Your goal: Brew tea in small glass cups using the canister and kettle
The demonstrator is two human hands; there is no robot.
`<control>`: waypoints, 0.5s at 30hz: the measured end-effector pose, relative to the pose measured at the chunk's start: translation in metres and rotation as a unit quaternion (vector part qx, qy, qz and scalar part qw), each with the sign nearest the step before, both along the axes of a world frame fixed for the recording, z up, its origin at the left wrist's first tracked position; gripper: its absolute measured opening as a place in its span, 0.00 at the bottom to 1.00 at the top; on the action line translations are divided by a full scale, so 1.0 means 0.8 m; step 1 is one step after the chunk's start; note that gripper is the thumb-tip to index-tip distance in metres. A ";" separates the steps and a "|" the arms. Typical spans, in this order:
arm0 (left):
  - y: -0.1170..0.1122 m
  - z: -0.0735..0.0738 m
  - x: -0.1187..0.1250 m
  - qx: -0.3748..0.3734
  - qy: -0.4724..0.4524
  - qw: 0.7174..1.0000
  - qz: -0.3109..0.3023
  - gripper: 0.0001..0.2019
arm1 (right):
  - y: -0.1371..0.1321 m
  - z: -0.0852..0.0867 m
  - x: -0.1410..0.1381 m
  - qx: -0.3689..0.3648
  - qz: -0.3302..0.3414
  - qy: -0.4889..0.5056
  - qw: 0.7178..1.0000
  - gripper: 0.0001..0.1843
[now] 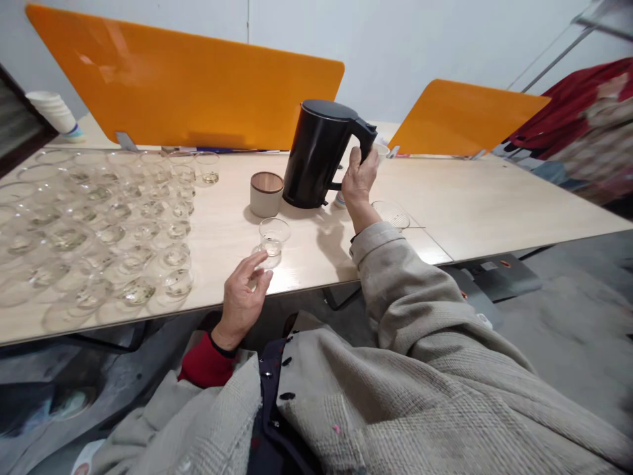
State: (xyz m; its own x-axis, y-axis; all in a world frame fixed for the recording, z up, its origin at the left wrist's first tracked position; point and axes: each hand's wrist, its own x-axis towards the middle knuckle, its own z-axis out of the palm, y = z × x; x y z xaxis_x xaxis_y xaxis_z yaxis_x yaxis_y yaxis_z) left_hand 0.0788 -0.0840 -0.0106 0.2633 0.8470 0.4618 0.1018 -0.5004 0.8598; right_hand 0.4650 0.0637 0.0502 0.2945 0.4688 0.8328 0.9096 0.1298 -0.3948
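Observation:
A black electric kettle (316,155) stands on the pale wooden table (475,204). My right hand (359,181) is wrapped round its handle. A small clear glass (273,239) stands nearer the table's front edge, with a little liquid in its bottom. My left hand (243,298) rests at that edge just in front of the glass, fingers loosely curled with the tips close to its base; I cannot tell if they touch it. A beige cup with a brown rim (266,193) stands left of the kettle.
Several clear glasses (103,224) crowd the left part of the table. Orange divider panels (188,86) stand along the back. A stack of white paper cups (54,112) sits far left. A clear lid-like disc (392,214) lies right of my right wrist. Red cloth (578,99) hangs far right.

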 end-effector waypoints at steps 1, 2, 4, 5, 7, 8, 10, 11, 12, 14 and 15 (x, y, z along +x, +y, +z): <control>0.005 -0.001 -0.001 -0.005 0.000 1.000 0.022 0.17 | -0.016 -0.002 -0.012 0.002 -0.035 0.026 0.999 0.43; 0.011 -0.003 -0.001 -0.010 0.001 0.999 0.045 0.19 | -0.035 -0.006 -0.029 -0.003 -0.046 0.049 0.998 0.43; 0.026 -0.008 0.000 -0.018 0.006 0.997 0.079 0.23 | -0.073 -0.016 -0.070 -0.014 -0.023 0.054 0.998 0.41; 0.035 -0.012 0.002 -0.019 0.010 0.996 0.085 0.25 | -0.090 -0.023 -0.093 -0.024 0.006 0.057 0.998 0.40; 0.053 -0.022 0.008 -0.026 0.021 0.996 0.078 0.30 | -0.117 -0.039 -0.136 -0.066 0.095 0.093 0.989 0.40; 0.061 -0.027 0.011 -0.031 0.029 0.997 0.067 0.31 | -0.125 -0.048 -0.153 -0.095 0.140 0.126 0.978 0.41; 0.075 -0.035 0.016 -0.042 0.055 0.996 0.056 0.33 | -0.132 -0.065 -0.178 -0.157 0.216 0.212 0.940 0.44; 0.080 -0.038 0.018 -0.041 0.072 0.995 0.050 0.34 | -0.133 -0.072 -0.186 -0.185 0.247 0.252 0.917 0.45; 0.083 -0.040 0.018 -0.036 0.088 0.995 0.042 0.34 | -0.132 -0.078 -0.190 -0.206 0.272 0.283 0.896 0.45; 0.085 -0.039 0.017 -0.017 0.120 0.992 0.023 0.34 | -0.131 -0.085 -0.195 -0.231 0.306 0.318 0.867 0.45; 0.084 -0.037 0.016 -0.007 0.133 0.991 0.015 0.34 | -0.131 -0.086 -0.197 -0.235 0.315 0.324 0.860 0.45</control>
